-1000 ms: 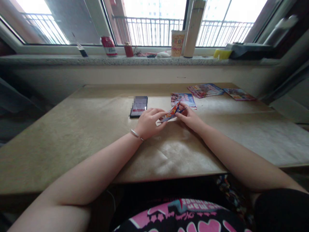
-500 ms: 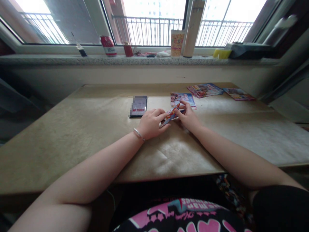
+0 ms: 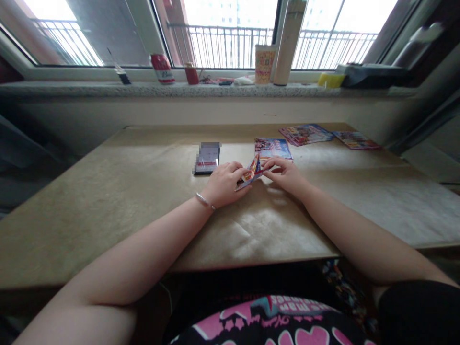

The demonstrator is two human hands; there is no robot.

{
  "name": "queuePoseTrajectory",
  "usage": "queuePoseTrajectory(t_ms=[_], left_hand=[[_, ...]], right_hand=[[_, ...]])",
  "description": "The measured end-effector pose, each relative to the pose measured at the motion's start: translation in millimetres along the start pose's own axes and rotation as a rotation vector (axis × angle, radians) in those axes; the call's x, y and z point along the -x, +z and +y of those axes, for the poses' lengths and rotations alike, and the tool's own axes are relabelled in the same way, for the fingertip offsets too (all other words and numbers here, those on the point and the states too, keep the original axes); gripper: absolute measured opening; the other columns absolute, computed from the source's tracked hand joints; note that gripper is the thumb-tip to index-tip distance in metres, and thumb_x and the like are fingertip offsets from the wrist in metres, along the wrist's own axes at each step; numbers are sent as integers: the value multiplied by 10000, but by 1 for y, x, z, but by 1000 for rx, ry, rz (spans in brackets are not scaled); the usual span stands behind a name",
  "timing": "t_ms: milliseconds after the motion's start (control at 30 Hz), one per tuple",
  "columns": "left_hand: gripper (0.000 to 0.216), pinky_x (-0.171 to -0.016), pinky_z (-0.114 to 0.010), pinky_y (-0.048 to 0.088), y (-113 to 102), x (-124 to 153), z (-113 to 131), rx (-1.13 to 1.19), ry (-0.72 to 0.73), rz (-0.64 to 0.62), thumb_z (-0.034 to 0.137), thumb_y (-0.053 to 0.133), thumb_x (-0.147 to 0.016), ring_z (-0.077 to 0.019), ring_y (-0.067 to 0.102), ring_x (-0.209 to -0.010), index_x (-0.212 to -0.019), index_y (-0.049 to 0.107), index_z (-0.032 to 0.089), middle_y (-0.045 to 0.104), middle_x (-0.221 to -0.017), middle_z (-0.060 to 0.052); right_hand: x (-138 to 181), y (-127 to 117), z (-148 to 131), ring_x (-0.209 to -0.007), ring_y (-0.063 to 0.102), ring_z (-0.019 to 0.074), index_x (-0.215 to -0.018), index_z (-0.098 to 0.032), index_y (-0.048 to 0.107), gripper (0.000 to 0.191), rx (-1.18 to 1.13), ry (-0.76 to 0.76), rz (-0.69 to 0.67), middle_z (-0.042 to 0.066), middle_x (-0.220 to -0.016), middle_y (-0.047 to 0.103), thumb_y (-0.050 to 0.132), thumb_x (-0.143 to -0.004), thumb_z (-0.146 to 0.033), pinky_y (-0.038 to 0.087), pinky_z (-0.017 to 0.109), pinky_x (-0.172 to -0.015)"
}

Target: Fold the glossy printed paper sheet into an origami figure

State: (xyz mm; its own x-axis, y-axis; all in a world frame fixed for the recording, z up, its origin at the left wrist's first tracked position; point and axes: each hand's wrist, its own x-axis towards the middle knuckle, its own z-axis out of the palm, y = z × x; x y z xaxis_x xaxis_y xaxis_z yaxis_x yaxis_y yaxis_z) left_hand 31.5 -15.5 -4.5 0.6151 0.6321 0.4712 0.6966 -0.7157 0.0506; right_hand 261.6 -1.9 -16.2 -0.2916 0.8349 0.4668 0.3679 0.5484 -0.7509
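Between my hands is a colourful printed paper sheet (image 3: 252,173), partly folded, with a flap standing up at its middle. My left hand (image 3: 228,181) grips its left end, thumb below and fingers on top. At its right edge, my right hand (image 3: 283,175) pinches the paper between thumb and fingers. Just beyond lies a blue and pink printed leaflet (image 3: 273,147), flat on the table. A phone (image 3: 207,159) with a lit screen rests to the left, close to my left fingers. The exact print on the held sheet is too small to read.
Two piles of similar leaflets, a spread pile (image 3: 305,133) and a smaller pile (image 3: 355,140), lie at the back right of the table (image 3: 125,201). On the windowsill (image 3: 215,91) stand a red can (image 3: 162,69), a paper cup (image 3: 265,64) and a tall tube (image 3: 289,45).
My right hand has shifted slightly right and down along the paper. The sheet's flap now stands more upright and the paper is opened wider. My left hand has barely moved.
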Motion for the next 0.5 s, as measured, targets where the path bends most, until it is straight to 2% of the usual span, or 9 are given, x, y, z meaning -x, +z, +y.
queuePoseTrajectory(t_ms=[100, 200, 300, 400, 500], left_hand=[[464, -890, -387, 455, 1, 1, -3, 11, 2, -32, 466, 568, -839, -252, 568, -994, -1192, 615, 169, 587, -1133, -118], [549, -924, -401, 444, 3, 3, -9, 32, 8, -64, 494, 586, -824, -263, 559, -1027, -1263, 575, 165, 572, -1162, -129], [603, -941, -410, 438, 5, 4, -15, 69, 22, -81, 527, 595, -817, -262, 543, -1055, -1328, 532, 214, 554, -1178, -120], [587, -1000, -411, 409, 8, 6, -19, 128, 94, -91, 558, 633, -790, -264, 494, -1147, -1303, 563, 282, 499, -1249, -109], [536, -1057, -471, 355, 9, 8, -19, 115, 113, -115, 596, 687, -727, -310, 429, -1229, -1182, 655, 315, 402, -1353, -106]], right_hand=[[0, -9, 2, -835, 634, 172, -822, -217, 683, 112, 79, -86, -126, 25, -861, 693, 632, -798, -314, 519, 309, -732], [0, -17, 0, -837, 638, 176, -806, -220, 688, 79, 158, -200, -233, 29, -878, 712, 636, -800, -280, 506, 324, -764], [-1, -24, -3, -847, 648, 181, -781, -224, 692, 52, 180, -288, -316, 37, -893, 720, 657, -785, -261, 502, 341, -815], [-3, -27, -5, -852, 648, 179, -794, -227, 709, 73, 226, -343, -394, 43, -902, 720, 636, -794, -221, 500, 334, -815], [-2, -27, -6, -879, 636, 186, -861, -237, 731, 138, 319, -366, -456, 45, -932, 714, 621, -795, -186, 489, 342, -834]])
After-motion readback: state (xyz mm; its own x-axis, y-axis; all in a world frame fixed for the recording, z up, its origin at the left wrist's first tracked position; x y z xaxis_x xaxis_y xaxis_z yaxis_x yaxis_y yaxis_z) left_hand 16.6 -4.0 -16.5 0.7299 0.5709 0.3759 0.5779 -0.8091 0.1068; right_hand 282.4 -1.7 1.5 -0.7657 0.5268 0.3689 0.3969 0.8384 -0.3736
